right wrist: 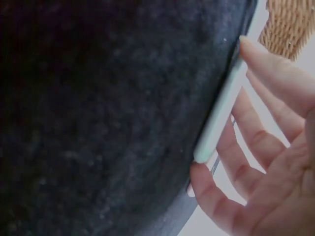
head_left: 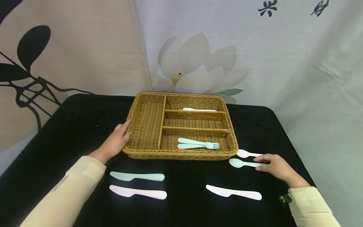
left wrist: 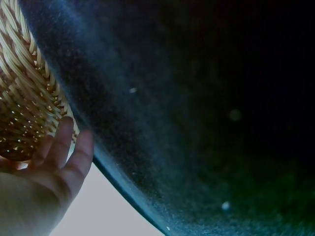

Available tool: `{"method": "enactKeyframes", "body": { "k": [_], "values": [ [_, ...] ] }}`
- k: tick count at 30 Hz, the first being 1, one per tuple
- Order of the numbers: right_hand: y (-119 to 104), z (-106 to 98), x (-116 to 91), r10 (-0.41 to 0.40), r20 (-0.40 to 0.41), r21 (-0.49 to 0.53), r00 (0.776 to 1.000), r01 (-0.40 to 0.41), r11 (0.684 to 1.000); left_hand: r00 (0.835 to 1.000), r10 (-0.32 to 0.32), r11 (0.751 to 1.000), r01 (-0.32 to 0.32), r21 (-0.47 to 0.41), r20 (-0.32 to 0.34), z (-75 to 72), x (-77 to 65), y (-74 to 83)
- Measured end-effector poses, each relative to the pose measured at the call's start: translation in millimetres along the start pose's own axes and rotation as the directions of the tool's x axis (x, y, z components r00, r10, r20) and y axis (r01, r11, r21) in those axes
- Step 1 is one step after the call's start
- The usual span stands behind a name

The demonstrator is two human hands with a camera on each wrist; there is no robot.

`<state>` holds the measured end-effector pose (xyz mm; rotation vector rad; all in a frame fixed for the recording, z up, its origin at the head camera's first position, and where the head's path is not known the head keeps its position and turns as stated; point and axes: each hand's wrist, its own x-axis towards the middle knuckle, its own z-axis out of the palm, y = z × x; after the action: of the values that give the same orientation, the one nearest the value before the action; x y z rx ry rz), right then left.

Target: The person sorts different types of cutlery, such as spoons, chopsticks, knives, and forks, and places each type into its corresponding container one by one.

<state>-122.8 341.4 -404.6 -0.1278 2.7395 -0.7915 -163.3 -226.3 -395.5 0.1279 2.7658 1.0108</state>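
Mint-green spoon (head_left: 244, 164) pinched in the right hand (head_left: 276, 166)

The spoon is on the black-covered bench (head_left: 184, 203), near the wicker basket's (head_left: 170, 155) front right corner, its bowl pointing left. The right hand's grip is clamped on the handle; a pale spoon (head_left: 246, 153) sits just behind it. The left hand (head_left: 114, 142) touches the basket's left rim, its grip apart, fingers loosely spread.

Mint-green cutlery (head_left: 195, 142) with fork tines showing lies in the basket's front right compartment, near an orange-red strip (head_left: 187, 150). A white utensil (head_left: 198, 109) shows in the rear right one. Before the basket lie a mint-green knife (head_left: 147, 177), a pale pink knife (head_left: 146, 192) and, farther right, a white knife (head_left: 239, 192).
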Motion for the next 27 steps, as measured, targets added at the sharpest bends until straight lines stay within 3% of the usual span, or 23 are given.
{"method": "enactKeyframes", "body": {
  "k": [20,27],
  "values": [
    [-1.2,7.3,-1.7,-0.080,-0.041,-0.088,0.996,0.077,0.993,1.000,-0.020,1.000,0.020,-0.001,-0.001,0.6,-0.8,1.4],
    [0.6,3.2,-4.9,-0.113,-0.013,-0.038,0.994,0.112,0.993,1.000,-0.021,1.000,0.021,-0.011,0.005,0.6,1.1,-1.5]
  ]
}}
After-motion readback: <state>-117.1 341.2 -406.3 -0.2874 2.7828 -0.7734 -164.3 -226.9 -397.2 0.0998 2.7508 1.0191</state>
